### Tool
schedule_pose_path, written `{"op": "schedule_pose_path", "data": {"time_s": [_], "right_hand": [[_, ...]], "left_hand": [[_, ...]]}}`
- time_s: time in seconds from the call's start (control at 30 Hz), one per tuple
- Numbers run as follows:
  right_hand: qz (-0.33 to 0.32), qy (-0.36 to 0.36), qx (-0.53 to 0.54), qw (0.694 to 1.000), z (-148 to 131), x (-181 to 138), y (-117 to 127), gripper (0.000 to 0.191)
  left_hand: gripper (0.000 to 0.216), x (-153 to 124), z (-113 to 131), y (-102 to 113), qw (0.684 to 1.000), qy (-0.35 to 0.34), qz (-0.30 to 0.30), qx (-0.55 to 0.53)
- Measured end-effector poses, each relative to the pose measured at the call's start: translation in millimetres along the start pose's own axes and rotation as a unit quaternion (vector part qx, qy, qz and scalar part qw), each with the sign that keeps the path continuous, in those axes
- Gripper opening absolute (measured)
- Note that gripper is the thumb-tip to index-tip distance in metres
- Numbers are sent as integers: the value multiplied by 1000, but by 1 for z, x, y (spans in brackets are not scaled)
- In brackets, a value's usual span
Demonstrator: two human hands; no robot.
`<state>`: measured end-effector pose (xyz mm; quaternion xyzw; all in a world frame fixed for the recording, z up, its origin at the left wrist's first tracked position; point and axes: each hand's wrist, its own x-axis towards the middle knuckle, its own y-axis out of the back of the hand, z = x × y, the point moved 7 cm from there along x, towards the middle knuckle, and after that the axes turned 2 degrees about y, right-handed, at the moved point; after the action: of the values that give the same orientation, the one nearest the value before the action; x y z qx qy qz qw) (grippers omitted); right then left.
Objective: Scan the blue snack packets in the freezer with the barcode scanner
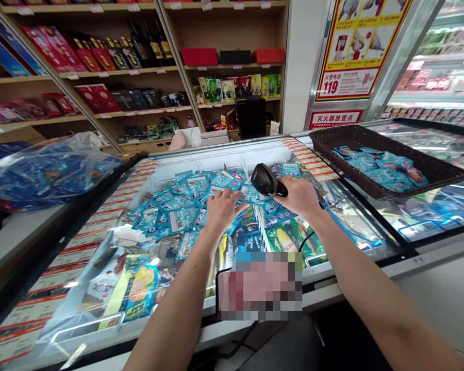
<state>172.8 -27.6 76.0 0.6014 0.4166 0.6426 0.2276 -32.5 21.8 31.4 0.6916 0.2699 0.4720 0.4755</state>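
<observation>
I look down into an open chest freezer [201,154] filled with several blue ice-cream packets [170,211]. My right hand [299,197] is closed around the handle of a black barcode scanner [266,180], its head pointing down-left at the packets. My left hand [221,207] reaches into the freezer, fingers curled down onto the blue packets just left of the scanner; whether it grips one is not visible. A black cable [307,239] trails from the scanner toward me.
A dark woven basket [441,175] with blue packets sits on the freezer lid at right. A clear bag of blue packets [42,172] lies at left. Wooden shelves [139,69] of boxed goods stand behind. A pixelated patch [260,286] covers the freezer's near edge.
</observation>
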Motion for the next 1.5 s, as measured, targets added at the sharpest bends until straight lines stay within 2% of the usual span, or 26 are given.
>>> {"op": "schedule_pose_path", "data": {"time_s": [0.07,0.13,0.23,0.33,0.53,0.6,0.73,0.9,1.03,1.13,1.37,1.5], "right_hand": [[0,0,1,1000,0,0,-2,33],[-3,-5,6,1000,0,0,-4,33],[-10,-4,30,999,-3,1,-8,31],[-21,4,47,999,-7,1,-10,31],[-66,-14,8,998,-5,0,-13,30],[-74,-23,-1,997,-3,0,-14,31],[-88,-38,-12,995,1,1,-15,31],[-87,-38,-15,995,1,1,-15,30],[-60,-30,0,998,-1,1,-12,29],[-31,-13,26,999,-4,1,-7,31],[20,81,75,994,-18,-3,-1,36],[23,112,75,991,-23,-4,-2,34]], "left_hand": [[55,0,0,1,1000,2,12,0],[55,1,4,0,999,-27,19,-16],[52,4,17,-7,993,-104,-18,-62],[46,7,23,-10,988,-133,-41,-69],[39,3,26,4,986,-159,-1,-40],[36,1,20,14,990,-136,39,-22],[32,0,-2,29,993,-24,110,-43],[32,-3,-26,24,962,104,118,-222],[33,-4,-40,19,931,169,126,-299],[32,-2,-48,16,914,184,143,-331],[56,-2,-50,13,889,161,166,-395],[48,-2,-46,11,891,149,163,-398]]}}
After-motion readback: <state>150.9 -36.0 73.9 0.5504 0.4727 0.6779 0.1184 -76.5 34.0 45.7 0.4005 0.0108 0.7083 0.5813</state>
